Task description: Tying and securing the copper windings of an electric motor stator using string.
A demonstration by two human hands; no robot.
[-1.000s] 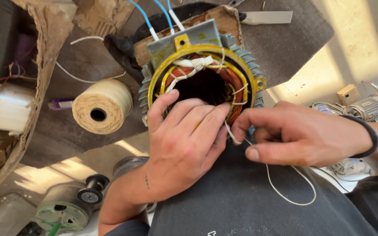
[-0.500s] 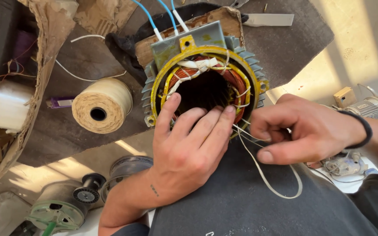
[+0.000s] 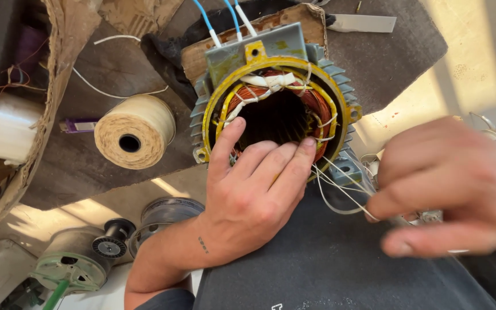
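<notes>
Near right, the right hand [image 3: 449, 186], blurred, has pulled further right, pinching white cord [image 3: 340, 192] taut; the lacing looks tightened; left hand [image 3: 254, 195] lies spread, fingers pressing the stator [image 3: 276, 97] windings at centre; far left, a cream twine spool [image 3: 135, 131] on cardboard [image 3: 76, 172]; a small purple label [image 3: 78, 125] beside it

**Sunlit floor, cluttered with workshop odds and ends**

Hard sunlight falls in pale patches across a light floor [image 3: 477, 63]. A dark mat [image 3: 391, 63] covers much of it. At the left stands a torn cardboard box [image 3: 58, 63], with 1 cream spool of twine [image 3: 136, 138] just beside it. Lower left lies a green motor part [image 3: 73, 267].
</notes>
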